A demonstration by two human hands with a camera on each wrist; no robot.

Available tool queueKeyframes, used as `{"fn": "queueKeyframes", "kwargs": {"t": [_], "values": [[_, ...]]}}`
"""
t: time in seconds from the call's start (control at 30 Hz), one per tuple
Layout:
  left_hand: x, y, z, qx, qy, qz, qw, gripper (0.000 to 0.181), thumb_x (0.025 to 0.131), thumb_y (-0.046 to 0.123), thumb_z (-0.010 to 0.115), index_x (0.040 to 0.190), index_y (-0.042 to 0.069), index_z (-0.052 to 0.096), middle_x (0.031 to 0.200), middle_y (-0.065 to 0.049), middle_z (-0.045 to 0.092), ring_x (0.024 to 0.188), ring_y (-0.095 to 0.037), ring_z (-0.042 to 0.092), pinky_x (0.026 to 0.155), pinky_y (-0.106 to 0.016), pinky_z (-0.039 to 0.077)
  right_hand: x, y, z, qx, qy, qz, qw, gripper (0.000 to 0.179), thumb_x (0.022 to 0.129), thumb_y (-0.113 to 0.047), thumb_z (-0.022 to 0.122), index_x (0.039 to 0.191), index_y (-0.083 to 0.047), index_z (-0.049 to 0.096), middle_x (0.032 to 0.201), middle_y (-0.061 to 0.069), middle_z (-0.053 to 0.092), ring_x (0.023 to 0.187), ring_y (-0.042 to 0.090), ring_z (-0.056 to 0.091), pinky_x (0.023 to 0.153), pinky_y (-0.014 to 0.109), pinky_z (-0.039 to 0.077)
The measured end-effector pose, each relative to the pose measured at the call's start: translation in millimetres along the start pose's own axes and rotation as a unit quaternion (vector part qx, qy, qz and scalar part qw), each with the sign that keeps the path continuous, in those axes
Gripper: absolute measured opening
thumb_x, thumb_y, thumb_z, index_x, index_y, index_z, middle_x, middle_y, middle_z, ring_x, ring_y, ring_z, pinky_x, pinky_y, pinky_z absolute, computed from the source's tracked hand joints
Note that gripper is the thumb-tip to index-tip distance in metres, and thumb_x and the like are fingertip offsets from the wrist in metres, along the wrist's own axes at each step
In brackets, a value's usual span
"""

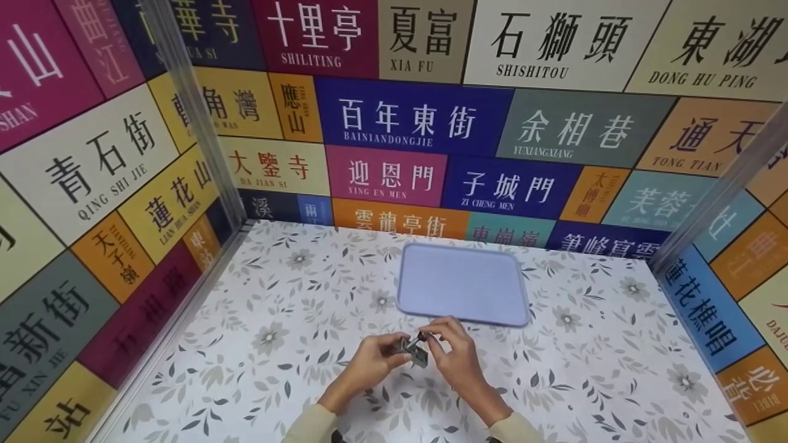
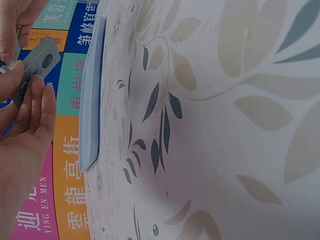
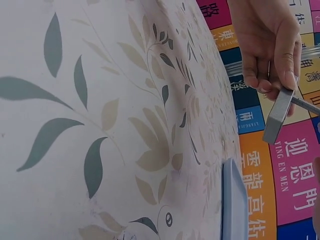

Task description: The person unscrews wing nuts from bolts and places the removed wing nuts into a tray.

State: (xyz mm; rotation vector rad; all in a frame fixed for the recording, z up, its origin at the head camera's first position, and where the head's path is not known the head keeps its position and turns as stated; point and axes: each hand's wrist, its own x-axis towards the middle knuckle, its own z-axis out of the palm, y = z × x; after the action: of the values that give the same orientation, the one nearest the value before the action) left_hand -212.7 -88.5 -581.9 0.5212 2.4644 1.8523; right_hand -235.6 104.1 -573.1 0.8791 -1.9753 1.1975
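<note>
My left hand (image 1: 370, 362) grips a grey metal block (image 3: 279, 119) between thumb and fingers. In the left wrist view the block (image 2: 46, 59) shows round holes in its flat face. A threaded bolt (image 3: 306, 104) stands out from the block's side in the right wrist view. With thumb and fingertips my right hand (image 1: 458, 355) pinches the dark end of this bolt (image 1: 415, 340). Both hands are close together above the table, in front of the tray. Fingers hide part of the block, and only a sliver of the right hand shows in the right wrist view.
A pale blue-lilac tray (image 1: 462, 283) lies flat on the table, just beyond the hands. The table (image 1: 295, 369) has a white cover with a leaf and flower pattern. Colourful sign-printed walls (image 1: 412, 117) enclose it at the back and both sides.
</note>
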Motion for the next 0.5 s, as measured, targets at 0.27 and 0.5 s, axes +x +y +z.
{"fn": "queueKeyframes", "kwargs": {"t": [0.27,0.5], "values": [[0.8,0.5,-1.2,0.011,-0.003,0.008,0.9999,0.027,0.089,0.01,0.074,0.116,0.005,0.072,0.088,-0.012,0.072,0.074,-0.004,0.059,0.07,-0.017,0.051,-2.4,-2.1,-4.2,0.034,-0.033,0.029,0.9985,0.032,0.083,0.011,0.07,0.109,-0.008,0.074,0.102,0.004,0.069,0.09,0.018,0.063,0.074,0.028,0.054],[-0.9,-0.1,-2.1,0.008,0.0,0.006,1.0,0.03,0.088,0.008,0.074,0.118,0.003,0.071,0.089,-0.012,0.072,0.073,-0.003,0.059,0.069,-0.017,0.052,-4.1,-0.7,0.2,0.018,-0.033,0.021,0.9991,0.038,0.08,0.01,0.074,0.114,-0.007,0.073,0.101,0.005,0.069,0.087,0.02,0.063,0.073,0.026,0.053]]}}
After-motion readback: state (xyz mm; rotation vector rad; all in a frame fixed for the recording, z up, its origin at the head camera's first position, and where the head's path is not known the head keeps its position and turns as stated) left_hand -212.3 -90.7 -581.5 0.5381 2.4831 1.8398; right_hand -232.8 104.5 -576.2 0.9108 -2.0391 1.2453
